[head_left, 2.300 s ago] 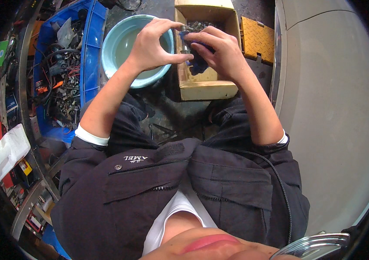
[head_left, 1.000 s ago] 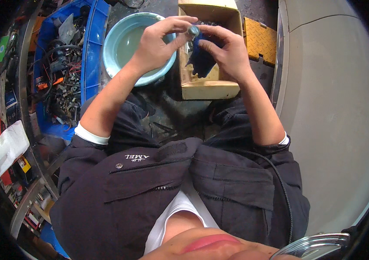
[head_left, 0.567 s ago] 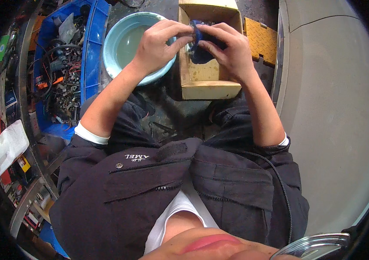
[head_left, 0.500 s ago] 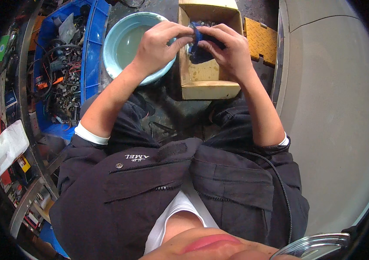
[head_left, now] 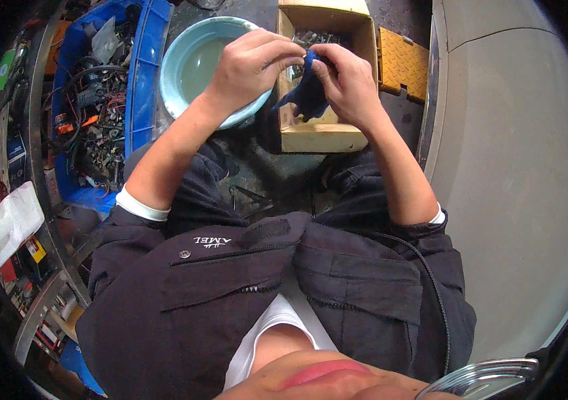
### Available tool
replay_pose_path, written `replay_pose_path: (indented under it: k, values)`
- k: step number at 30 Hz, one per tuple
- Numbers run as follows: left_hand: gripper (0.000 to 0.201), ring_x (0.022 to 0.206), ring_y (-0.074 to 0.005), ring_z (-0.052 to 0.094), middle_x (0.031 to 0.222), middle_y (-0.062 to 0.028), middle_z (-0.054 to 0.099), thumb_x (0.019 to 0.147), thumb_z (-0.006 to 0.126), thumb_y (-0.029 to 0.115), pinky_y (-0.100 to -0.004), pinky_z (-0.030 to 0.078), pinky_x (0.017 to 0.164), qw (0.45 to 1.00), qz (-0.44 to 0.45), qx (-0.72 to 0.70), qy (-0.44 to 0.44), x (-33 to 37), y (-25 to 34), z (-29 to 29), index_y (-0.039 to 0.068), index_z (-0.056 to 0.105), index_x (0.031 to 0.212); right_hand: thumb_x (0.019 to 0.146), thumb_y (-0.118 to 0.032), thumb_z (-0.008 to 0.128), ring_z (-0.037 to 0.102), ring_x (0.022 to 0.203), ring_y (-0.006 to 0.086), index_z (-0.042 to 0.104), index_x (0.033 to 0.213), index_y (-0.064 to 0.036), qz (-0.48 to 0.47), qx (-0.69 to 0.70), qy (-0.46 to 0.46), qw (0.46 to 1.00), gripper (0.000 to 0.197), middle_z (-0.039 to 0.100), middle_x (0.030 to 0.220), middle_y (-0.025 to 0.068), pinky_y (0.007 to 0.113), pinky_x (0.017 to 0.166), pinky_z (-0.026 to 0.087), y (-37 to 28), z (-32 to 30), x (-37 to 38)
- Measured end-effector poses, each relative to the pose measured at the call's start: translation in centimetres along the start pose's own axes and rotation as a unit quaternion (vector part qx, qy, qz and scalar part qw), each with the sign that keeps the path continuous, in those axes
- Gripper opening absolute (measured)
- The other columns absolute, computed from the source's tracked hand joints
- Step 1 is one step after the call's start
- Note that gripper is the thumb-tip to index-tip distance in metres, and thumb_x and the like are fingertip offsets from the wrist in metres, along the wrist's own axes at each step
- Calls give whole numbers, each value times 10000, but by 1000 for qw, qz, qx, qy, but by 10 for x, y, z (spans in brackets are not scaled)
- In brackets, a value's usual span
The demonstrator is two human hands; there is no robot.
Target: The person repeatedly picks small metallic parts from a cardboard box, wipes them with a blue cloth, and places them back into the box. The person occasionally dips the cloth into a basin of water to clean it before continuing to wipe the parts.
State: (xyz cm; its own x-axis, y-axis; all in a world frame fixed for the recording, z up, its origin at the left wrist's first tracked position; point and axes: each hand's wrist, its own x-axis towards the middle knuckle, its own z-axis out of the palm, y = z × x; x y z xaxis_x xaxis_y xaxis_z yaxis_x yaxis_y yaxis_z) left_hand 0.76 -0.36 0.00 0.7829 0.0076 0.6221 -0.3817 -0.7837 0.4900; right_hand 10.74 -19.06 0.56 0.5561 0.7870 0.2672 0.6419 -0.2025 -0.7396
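A dark blue cloth (head_left: pixel 311 97) hangs from my right hand (head_left: pixel 352 85), whose thumb and fingers are closed on its upper part. My left hand (head_left: pixel 249 70) meets it from the left in a pinch, the fingertips at the cloth's upper edge. Whatever small thing may lie between those fingertips is too hidden to name. Both hands are raised over an open cardboard box (head_left: pixel 327 139). Small metal parts (head_left: pixel 317 40) lie in the box's far end, partly behind the hands.
A light blue basin (head_left: pixel 172 80) of cloudy water stands left of the box. Further left, a blue crate (head_left: pixel 136 87) holds jumbled parts and wires beside a metal rack (head_left: pixel 36 133). A yellow ramp plate (head_left: pixel 403 63) lies right of the box, near a grey panel (head_left: pixel 517 147).
The cloth has turned and now hangs lower, with a loose corner toward the left. My right hand has shifted slightly down and left; my left hand stays nearly in place.
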Motion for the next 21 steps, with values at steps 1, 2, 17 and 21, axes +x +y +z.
replay_pose_path:
  k: [1, 2, 17, 21]
  values:
    - [219, 867, -243, 680, 942, -84, 720, 782, 773, 48, -336, 551, 758, 1000, 18, 20, -7, 3, -1, -3, 68, 746, 999, 929, -151, 629, 658, 942, 393, 635, 1092, 5, 4, 4, 10, 1000, 226, 668, 994, 214, 449, 827, 519, -2, -1, 1]
    - [229, 877, -245, 674, 941, -76, 716, 786, 771, 63, -342, 548, 764, 999, 36, 38, -14, 4, -1, -4, 72, 742, 1013, 927, -150, 633, 663, 933, 393, 640, 1088, 9, 17, 16, 6, 1000, 226, 671, 981, 216, 441, 819, 524, -3, -2, 2]
    - [66, 804, -290, 611, 782, -80, 656, 898, 615, 109, -402, 448, 794, 989, -79, 115, -58, -7, 7, 7, 93, 680, 900, 892, -90, 698, 694, 882, 347, 654, 1155, -61, -76, -66, 5, 995, 268, 680, 999, 142, 386, 773, 579, -6, 1, 2]
    - [91, 807, -337, 615, 821, -126, 666, 900, 584, 85, -418, 447, 796, 989, -101, 73, -83, -2, 7, 3, 66, 673, 903, 882, -71, 701, 692, 896, 356, 626, 1169, -62, -76, -111, -8, 991, 297, 667, 1004, 149, 389, 772, 584, -5, 0, 1]
